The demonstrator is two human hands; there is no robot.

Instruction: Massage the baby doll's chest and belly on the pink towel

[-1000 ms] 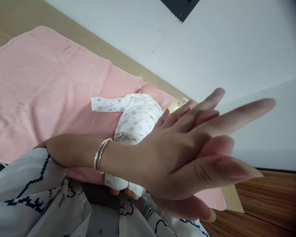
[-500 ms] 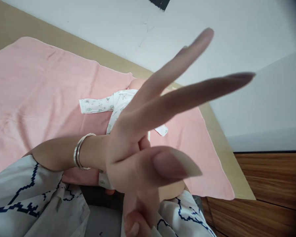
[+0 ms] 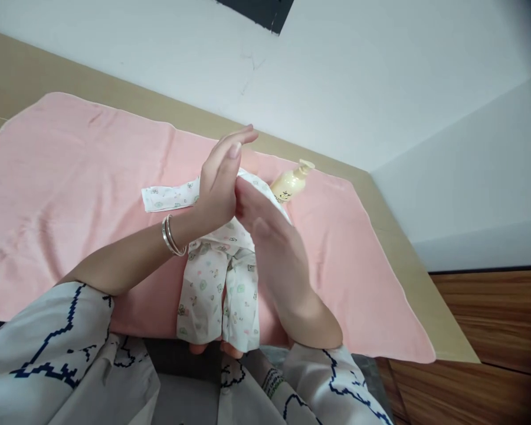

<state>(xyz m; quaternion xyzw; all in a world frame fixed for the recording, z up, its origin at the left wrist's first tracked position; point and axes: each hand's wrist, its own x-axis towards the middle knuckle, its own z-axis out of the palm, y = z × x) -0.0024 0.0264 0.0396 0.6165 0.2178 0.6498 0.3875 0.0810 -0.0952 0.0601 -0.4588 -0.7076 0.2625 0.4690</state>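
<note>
In the head view, my left hand (image 3: 218,190), with silver bangles (image 3: 170,235) at the wrist, is raised with its fingers stretched out. My right hand (image 3: 283,257) is slightly blurred; its straight fingers touch the heel of my left palm. Neither hand holds anything visible. Below them lies a baby-sized figure, perhaps a doll, in white printed pyjamas (image 3: 203,289). My hands cover its upper chest and most of its head, while its small feet (image 3: 197,349) show at the near edge. Behind my right hand, a pale yellow pump bottle (image 3: 291,182) leans at a tilt.
A pink blanket (image 3: 97,153) with soft folds lies under the figure on a light wooden tabletop (image 3: 445,330). A white wall (image 3: 336,77) rises behind it, bearing a dark panel (image 3: 265,12). Brown wooden flooring (image 3: 491,313) shows at the right.
My left hand has drawn back from close to the camera, and both palms now meet above the pyjamas. The bottle and the pyjama legs have come into sight.
</note>
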